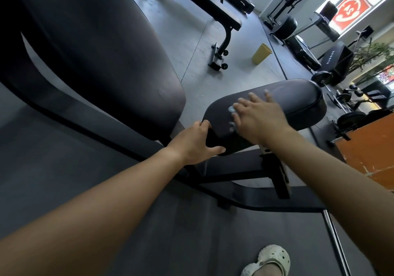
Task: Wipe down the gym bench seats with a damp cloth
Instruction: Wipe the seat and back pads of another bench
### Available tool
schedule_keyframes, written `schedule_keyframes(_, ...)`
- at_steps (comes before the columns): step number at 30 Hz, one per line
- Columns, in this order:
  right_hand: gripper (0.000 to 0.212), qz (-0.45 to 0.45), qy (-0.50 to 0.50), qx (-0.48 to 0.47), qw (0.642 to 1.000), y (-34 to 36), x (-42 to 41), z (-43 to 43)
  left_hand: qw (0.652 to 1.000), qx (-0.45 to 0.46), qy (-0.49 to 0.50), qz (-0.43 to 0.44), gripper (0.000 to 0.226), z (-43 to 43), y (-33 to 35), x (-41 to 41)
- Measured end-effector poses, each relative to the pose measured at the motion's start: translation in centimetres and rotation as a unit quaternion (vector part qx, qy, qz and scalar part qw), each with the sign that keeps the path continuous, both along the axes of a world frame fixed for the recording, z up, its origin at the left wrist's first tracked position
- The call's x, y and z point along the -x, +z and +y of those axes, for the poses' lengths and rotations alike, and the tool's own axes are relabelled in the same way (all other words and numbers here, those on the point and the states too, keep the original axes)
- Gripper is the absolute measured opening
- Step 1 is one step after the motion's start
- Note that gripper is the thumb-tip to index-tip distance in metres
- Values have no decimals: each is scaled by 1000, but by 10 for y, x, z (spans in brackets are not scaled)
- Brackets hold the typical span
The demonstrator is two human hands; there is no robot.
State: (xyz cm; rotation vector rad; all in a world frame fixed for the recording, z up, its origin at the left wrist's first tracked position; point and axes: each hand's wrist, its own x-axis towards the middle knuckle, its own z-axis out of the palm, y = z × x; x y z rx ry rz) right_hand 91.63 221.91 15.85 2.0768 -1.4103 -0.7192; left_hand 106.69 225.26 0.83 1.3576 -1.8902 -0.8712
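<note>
A soft pale-blue cloth (232, 110), judged limp and best pinned under a flat palm, is pressed onto the black padded bench surface (298, 105) by the flat-fingered right grip (261, 118) while that surface's near edge is clasped by the left grip (196, 142).

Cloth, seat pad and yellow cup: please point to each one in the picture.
cloth (232, 110): head view, the light blue edge that shows
seat pad (298, 99): head view, bare top surface near its far end
yellow cup (261, 54): head view, middle of its side wall
</note>
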Motion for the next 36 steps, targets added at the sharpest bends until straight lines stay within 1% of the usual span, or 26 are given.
schedule_keyframes(3,55,-21,-21,80,996,13,14,3,1000,28,-2,-7,71,3,0,3)
schedule_keyframes(6,55,-52,6,137,989,-8,12,21,997,77,2,-8,65,5,3,4)
schedule_keyframes(9,57,-51,55,100,992,-36,10,42,994,112,1,5,61,7,8,4)
schedule_keyframes(11,55,-47,88,81,992,-42,14,51,993,120,-8,12,58,9,9,4)
schedule_keyframes(13,53,-55,112,100,987,-33,25,54,992,129,-13,4,59,11,6,6)
schedule_keyframes(16,48,-98,126,173,972,-5,51,51,987,157,-13,-21,64,12,4,11)
schedule_keyframes(19,46,-145,129,245,950,22,75,49,985,173,-7,-27,65,13,5,19)
schedule_keyframes(22,45,-196,137,284,929,14,81,52,985,174,1,-23,64,15,4,26)
schedule_keyframes(25,49,-252,136,285,915,-14,78,60,982,183,5,-38,68,17,2,32)
schedule_keyframes(27,55,-243,142,260,924,-38,73,67,981,187,4,-54,74,18,-2,33)
schedule_keyframes(30,62,-174,179,185,950,-63,68,72,978,196,-1,-71,81,20,-10,32)
schedule_keyframes(32,62,-131,209,156,957,-61,70,69,978,195,4,-77,81,22,-15,30)
schedule_keyframes(34,60,-113,226,166,953,-46,74,62,977,194,21,-82,78,23,-16,30)
schedule_keyframes(36,60,-130,216,196,948,-28,81,56,977,191,38,-84,74,24,-17,30)
